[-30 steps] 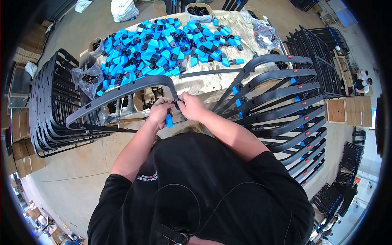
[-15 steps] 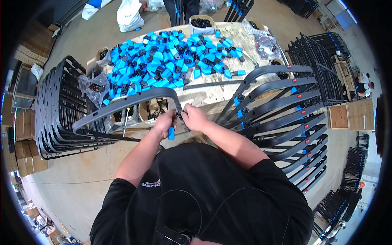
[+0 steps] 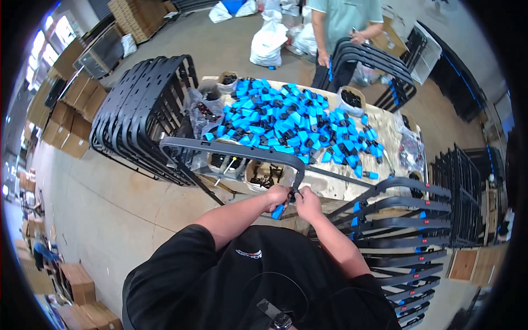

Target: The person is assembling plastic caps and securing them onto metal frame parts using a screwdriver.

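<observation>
Black tubular frame (image 3: 236, 149) slants along the table's (image 3: 380, 114) near left edge, its right end between both hands. The left hand (image 3: 278, 198) closes around a blue-and-black plastic cap (image 3: 278, 212); whether the right hand (image 3: 309, 204) pinches or only steadies the frame's end, I cannot tell. A loosened grip could let the frame swivel, probably knocking the box of black fittings (image 3: 255, 187) just left.

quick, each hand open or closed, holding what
Left hand: closed, holding a blue piece.
Right hand: at the end of the black frame; grip unclear.
</observation>
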Demonstrator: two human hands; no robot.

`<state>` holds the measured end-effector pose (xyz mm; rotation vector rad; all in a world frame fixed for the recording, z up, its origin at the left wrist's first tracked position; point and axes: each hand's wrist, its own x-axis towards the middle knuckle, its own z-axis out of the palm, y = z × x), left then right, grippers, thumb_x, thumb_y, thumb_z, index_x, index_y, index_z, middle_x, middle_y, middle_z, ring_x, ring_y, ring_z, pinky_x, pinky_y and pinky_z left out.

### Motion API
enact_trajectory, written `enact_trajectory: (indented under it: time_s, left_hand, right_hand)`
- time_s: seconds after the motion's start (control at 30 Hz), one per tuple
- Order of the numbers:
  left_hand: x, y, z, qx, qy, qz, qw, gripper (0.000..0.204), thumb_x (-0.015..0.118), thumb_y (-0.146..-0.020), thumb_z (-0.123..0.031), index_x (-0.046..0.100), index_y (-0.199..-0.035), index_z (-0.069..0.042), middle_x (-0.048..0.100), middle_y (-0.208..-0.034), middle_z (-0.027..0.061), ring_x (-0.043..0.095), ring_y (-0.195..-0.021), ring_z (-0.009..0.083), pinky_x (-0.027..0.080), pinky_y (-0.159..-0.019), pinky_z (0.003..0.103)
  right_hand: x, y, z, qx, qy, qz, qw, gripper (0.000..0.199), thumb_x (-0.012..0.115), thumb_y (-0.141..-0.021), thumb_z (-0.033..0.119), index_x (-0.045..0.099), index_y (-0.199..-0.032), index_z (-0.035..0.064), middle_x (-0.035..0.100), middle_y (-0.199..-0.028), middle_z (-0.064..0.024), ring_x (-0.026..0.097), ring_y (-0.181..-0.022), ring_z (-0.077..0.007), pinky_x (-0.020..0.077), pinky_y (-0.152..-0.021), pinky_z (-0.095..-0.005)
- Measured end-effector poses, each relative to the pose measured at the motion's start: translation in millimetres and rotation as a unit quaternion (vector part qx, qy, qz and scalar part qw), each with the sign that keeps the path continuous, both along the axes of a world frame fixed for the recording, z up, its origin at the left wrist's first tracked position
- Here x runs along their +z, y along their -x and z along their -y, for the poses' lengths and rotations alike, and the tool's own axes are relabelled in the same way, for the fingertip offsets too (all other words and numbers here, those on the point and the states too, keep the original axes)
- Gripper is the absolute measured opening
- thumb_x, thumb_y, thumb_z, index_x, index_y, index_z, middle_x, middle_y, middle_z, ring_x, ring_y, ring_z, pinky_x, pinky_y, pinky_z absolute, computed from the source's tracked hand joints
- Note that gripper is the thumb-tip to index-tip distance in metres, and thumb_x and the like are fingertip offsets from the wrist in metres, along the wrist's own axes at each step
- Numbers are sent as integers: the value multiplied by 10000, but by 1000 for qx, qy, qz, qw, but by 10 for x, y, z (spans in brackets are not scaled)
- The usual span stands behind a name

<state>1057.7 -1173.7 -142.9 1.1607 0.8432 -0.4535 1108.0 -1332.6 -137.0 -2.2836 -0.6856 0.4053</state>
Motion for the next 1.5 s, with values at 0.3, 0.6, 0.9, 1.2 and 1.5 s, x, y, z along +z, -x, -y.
enact_trajectory:
  time_s: [0.3, 0.6, 0.9, 1.2, 1.5]
  left_hand:
    - [-421, 208, 60, -50, -346, 190, 918, 380, 554, -1039, -346, 650, -943, 9, 653, -784, 186, 665, -738, 278, 509, -668, 430]
    - [336, 551, -141, -159, -421, 236, 861, 433, 669, -909, -452, 685, -1003, -30, 689, -986, 208, 678, -942, 400, 534, -819, 488]
    - [655, 1043, -771, -460, -403, 198, 766, 279, 697, -809, -282, 744, -1005, -89, 722, -1021, 175, 695, -955, 373, 554, -847, 479]
    - [409, 2079, -2512, -210, -325, 388, 836, 224, 671, -922, -239, 623, -994, -33, 682, -872, 180, 672, -762, 326, 537, -701, 428]
    - [525, 2446, -3570, 41, -29, 389, 920, 84, 640, -998, -123, 582, -970, -69, 535, -811, -49, 506, -730, 44, 428, -635, 243]
  right_hand:
    - [-7, -27, -31, 18, 17, 17, 1000, 252, 630, -951, 246, 569, -962, 1, 679, -868, -273, 654, -878, -489, 496, -770, -563]
    - [-196, 313, 82, -267, -259, -492, 787, 374, 612, -997, 437, 628, -1030, 65, 612, -813, -53, 567, -692, -197, 490, -651, -374]
    - [147, 1001, -886, -135, -289, -632, 706, 460, 453, -1068, 463, 632, -1224, 70, 671, -1162, -94, 637, -1064, -246, 508, -926, -484]
    - [-210, 1886, -2281, -99, -240, -527, 809, 194, 482, -1015, 197, 581, -1114, 62, 614, -894, -60, 547, -679, -173, 454, -603, -324]
    - [517, 2523, -3599, 112, -152, -278, 942, 447, 776, -873, 243, 627, -1193, -31, 700, -1055, -92, 639, -955, -152, 520, -874, -340]
